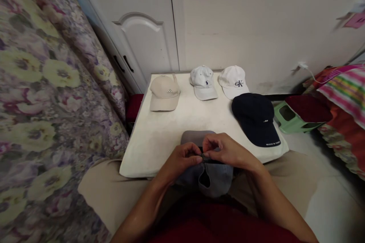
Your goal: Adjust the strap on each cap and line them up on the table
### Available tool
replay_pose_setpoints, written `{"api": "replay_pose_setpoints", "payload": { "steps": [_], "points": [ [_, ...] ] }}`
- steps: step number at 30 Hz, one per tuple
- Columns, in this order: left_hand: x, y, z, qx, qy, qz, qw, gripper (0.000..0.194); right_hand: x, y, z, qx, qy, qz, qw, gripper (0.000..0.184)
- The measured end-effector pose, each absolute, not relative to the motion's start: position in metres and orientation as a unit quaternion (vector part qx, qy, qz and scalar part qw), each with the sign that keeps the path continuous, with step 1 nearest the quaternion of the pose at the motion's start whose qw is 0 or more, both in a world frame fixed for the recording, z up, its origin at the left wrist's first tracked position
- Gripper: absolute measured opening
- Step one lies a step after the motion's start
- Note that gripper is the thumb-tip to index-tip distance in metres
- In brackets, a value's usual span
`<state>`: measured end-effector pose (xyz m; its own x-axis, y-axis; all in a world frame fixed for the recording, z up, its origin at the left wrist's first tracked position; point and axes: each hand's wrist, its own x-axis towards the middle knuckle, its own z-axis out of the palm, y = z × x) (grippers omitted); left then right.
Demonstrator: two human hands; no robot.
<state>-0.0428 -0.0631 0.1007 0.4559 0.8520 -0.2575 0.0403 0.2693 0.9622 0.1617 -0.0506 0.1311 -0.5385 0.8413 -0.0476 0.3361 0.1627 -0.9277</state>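
Note:
A grey baseball cap (221, 178) lies at the near edge of the white-covered table (159, 136), its brim pointing away from me and its back opening towards me. My left hand (186, 155) pinches the cap's back strap from the left, fingertips closed. From the right, my right hand (221, 150) pinches the same strap, its fingertips almost touching those of the left. The strap's fastening is mostly hidden by my fingers. Nearest to my right hand otherwise is a navy cap (252, 115) on the table's right side.
Along the table's far side are a beige cap (164, 91), a pale grey cap (203, 81) and a white cap (234, 79). A floral curtain (57, 121) hangs at left. A cabinet (139, 38) stands behind; a green stool (302, 114) is at right.

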Motion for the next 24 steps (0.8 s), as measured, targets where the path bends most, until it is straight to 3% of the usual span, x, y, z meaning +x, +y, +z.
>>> {"api": "replay_pose_setpoints", "payload": {
  "steps": [12, 24],
  "points": [
    [-0.043, -0.061, 0.102, 0.554, 0.420, 0.289, 0.658, 0.022, 0.160, -0.049, 0.134, -0.413, -0.722, 0.493, 0.254, 0.008],
    [-0.044, -0.063, 0.105, 0.509, 0.414, 0.312, 0.687, 0.024, 0.166, -0.059, 0.119, -0.384, -0.624, 0.597, 0.327, 0.014]
  ]
}}
